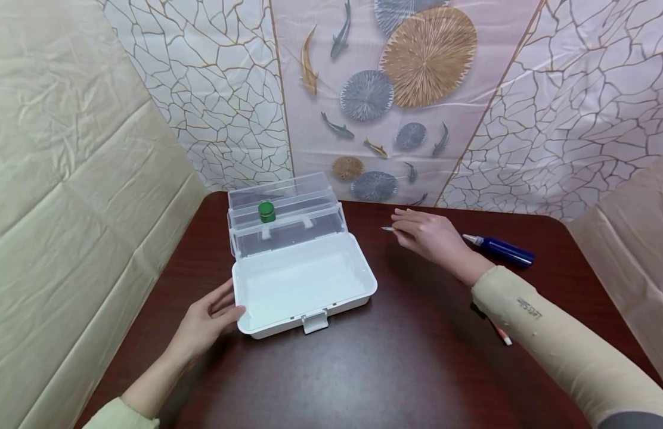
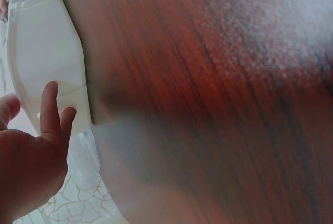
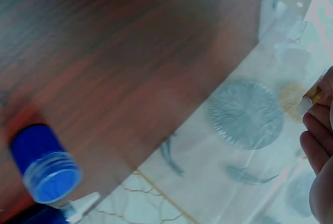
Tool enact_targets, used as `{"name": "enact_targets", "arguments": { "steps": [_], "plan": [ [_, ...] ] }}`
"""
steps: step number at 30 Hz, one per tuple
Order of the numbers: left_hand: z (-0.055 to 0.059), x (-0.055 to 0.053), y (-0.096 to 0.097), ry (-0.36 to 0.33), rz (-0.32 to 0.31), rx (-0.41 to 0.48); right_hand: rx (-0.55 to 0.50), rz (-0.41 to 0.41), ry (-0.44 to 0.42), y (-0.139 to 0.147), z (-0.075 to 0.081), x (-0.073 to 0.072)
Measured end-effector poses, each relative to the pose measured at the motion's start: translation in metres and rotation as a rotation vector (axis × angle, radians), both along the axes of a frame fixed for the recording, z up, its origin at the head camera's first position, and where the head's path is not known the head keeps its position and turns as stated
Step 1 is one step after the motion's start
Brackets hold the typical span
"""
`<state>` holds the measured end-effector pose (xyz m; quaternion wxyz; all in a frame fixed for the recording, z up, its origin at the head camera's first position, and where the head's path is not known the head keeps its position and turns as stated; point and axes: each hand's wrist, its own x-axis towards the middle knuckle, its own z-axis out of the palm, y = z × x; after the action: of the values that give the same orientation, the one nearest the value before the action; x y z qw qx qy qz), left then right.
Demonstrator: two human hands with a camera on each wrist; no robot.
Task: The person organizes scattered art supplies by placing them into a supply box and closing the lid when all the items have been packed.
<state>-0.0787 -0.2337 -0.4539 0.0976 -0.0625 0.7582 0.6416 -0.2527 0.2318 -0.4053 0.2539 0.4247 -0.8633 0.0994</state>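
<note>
white box [image 1: 304, 274] stands open just below and left of the head view's centre, its left side gripped by the left hand [image 1: 205, 319]; right of centre, the right hand [image 1: 427, 233] pinches a small white-tipped piece [image 1: 387, 229].

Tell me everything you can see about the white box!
The white box looks like plastic and sits slightly turned on the dark table. Its wide, shallow base has rounded corners and a latch hanging unfastened in front. The clear upper part stands open at the back, with a small green pot resting there. The left hand holds the box's left edge.
</note>
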Motion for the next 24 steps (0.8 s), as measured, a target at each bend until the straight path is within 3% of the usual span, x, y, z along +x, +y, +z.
{"name": "enact_targets", "arguments": {
  "steps": [13,24],
  "plan": [
    [0.001,0.000,0.001,0.000,0.007,-0.024,0.001,0.083,0.050,-0.031,0.016,-0.002],
    [0.002,0.000,0.001,-0.001,0.005,-0.032,0.014,0.149,0.071,-0.074,0.025,-0.001]
  ]
}}
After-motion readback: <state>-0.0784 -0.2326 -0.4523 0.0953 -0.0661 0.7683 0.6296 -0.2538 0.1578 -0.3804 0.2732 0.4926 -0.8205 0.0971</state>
